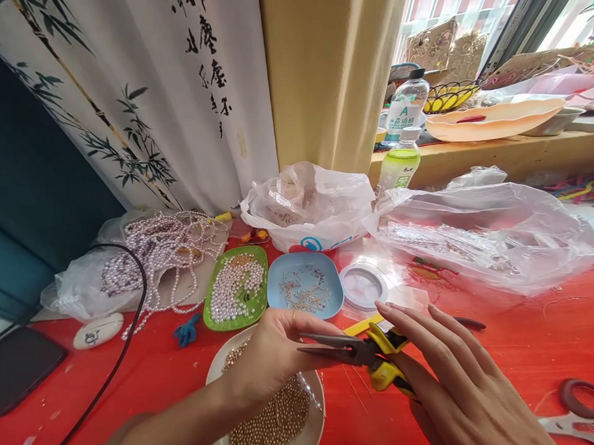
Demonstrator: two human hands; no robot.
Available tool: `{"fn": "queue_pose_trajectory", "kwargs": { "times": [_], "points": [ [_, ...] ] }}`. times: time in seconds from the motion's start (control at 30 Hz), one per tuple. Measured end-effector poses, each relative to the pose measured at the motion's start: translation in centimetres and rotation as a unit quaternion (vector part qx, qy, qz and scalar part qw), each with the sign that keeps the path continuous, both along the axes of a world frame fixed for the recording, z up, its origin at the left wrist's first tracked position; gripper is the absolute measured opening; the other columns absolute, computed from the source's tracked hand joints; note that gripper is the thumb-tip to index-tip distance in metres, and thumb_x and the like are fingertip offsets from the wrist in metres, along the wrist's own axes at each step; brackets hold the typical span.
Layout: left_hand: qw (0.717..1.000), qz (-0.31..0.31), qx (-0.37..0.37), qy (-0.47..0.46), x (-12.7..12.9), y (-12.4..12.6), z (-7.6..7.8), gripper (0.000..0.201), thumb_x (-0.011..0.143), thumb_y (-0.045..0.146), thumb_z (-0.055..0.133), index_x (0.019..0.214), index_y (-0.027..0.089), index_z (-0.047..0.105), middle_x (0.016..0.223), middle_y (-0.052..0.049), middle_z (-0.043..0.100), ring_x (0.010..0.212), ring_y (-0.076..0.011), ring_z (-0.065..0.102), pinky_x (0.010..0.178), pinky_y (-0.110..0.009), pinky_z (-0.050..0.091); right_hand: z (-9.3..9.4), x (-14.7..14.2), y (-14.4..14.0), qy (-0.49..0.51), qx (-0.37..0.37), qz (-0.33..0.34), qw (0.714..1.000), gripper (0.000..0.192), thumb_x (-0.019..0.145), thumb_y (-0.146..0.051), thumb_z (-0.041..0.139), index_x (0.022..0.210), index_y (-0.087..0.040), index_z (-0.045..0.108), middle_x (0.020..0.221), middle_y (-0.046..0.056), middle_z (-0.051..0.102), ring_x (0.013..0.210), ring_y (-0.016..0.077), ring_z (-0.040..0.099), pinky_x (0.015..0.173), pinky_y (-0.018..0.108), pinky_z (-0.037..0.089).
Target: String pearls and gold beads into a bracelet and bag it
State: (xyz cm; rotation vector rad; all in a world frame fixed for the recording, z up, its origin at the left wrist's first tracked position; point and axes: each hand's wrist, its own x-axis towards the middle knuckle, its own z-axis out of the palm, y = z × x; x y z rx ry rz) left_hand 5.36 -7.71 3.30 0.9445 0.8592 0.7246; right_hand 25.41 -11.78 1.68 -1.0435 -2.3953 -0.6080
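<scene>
Right hand (443, 367) grip closed on yellow-handled steel needle-nose pliers (353, 353); left hand (270, 353) grip pinched shut at their open tips, above white bowl of gold beads (311, 430).

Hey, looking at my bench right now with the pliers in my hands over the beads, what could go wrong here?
1. The pliers point at your left hand, so a slip of the right hand might nick its fingers.
2. Your left forearm lies across the white dish of gold beads; a nudge could tip or scatter them.
3. The black cable trails beside the pearl strands and might snag them if pulled.
</scene>
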Motion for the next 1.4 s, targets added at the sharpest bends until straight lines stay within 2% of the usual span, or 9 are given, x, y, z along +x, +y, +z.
{"fn": "queue_pose_trajectory", "kwargs": {
  "times": [0.23,0.47,0.67,0.8,1.0,1.17,1.4],
  "points": [
    [1.0,-0.001,0.007,0.011,0.0,0.0,-0.1,0.013,0.056,0.014,0.074,0.069,0.014,0.072,0.071,-0.007,0.072,0.072,-0.0214,0.067,0.07,-0.029,0.052,-0.4,0.5,-0.4,-0.012,-0.018,-0.009,1.0,0.03,0.079,-0.011,0.039,0.104,-0.017,0.055,0.125,0.012,0.048,0.119,0.0257,0.037,0.093,0.041,0.034],
    [1.0,0.004,0.011,0.008,-0.1,-0.1,-0.3,0.012,0.056,0.012,0.074,0.067,0.016,0.072,0.072,-0.006,0.072,0.072,-0.0201,0.067,0.071,-0.028,0.052,-0.4,0.7,-0.4,-0.009,-0.007,-0.003,1.0,0.029,0.08,-0.009,0.04,0.098,-0.018,0.059,0.114,0.01,0.057,0.105,0.0249,0.049,0.085,0.039,0.038],
    [1.0,-0.013,0.02,0.004,-0.1,0.1,-0.8,0.016,0.059,0.01,0.07,0.072,0.017,0.072,0.075,-0.006,0.072,0.074,-0.0197,0.067,0.071,-0.027,0.05,-0.8,0.8,-0.1,-0.007,-0.006,0.002,1.0,0.028,0.079,-0.007,0.04,0.096,-0.016,0.059,0.111,0.013,0.057,0.099,0.0266,0.051,0.08,0.04,0.039],
    [1.0,-0.016,0.02,0.001,-0.1,0.1,-0.8,0.016,0.058,0.009,0.07,0.071,0.017,0.073,0.073,-0.005,0.072,0.072,-0.0174,0.066,0.069,-0.023,0.05,-0.6,0.4,0.3,0.027,-0.008,0.017,0.999,0.023,0.079,-0.008,0.04,0.089,-0.015,0.058,0.099,0.012,0.058,0.096,0.0276,0.051,0.078,0.041,0.041],
    [1.0,-0.007,0.008,0.0,-0.1,0.1,-1.0,0.013,0.059,0.01,0.069,0.071,0.016,0.073,0.07,-0.004,0.072,0.067,-0.0136,0.065,0.064,-0.019,0.047,-0.5,-0.3,0.5,0.023,0.002,0.01,1.0,0.022,0.082,-0.009,0.035,0.083,-0.016,0.056,0.088,0.012,0.06,0.073,0.0223,0.055,0.06,0.034,0.046],
    [1.0,-0.004,0.003,-0.009,-0.1,0.3,-1.2,0.011,0.061,0.013,0.07,0.071,0.017,0.073,0.069,-0.004,0.072,0.065,-0.0118,0.062,0.064,-0.018,0.044,-0.9,-0.7,0.4,0.073,-0.06,0.017,0.995,0.024,0.075,-0.004,0.033,0.071,-0.018,0.052,0.08,0.012,0.06,0.065,0.0205,0.056,0.054,0.032,0.048],
    [1.0,0.002,0.014,0.025,0.1,0.3,-1.5,0.012,0.061,0.014,0.07,0.072,0.014,0.073,0.07,-0.006,0.071,0.064,-0.0117,0.059,0.064,-0.02,0.042,-0.1,-1.0,-0.6,0.154,-0.212,0.021,0.965,0.024,0.072,-0.006,0.037,0.084,-0.02,0.052,0.082,0.009,0.061,0.071,0.0197,0.06,0.056,0.024,0.05]
  ]
}}
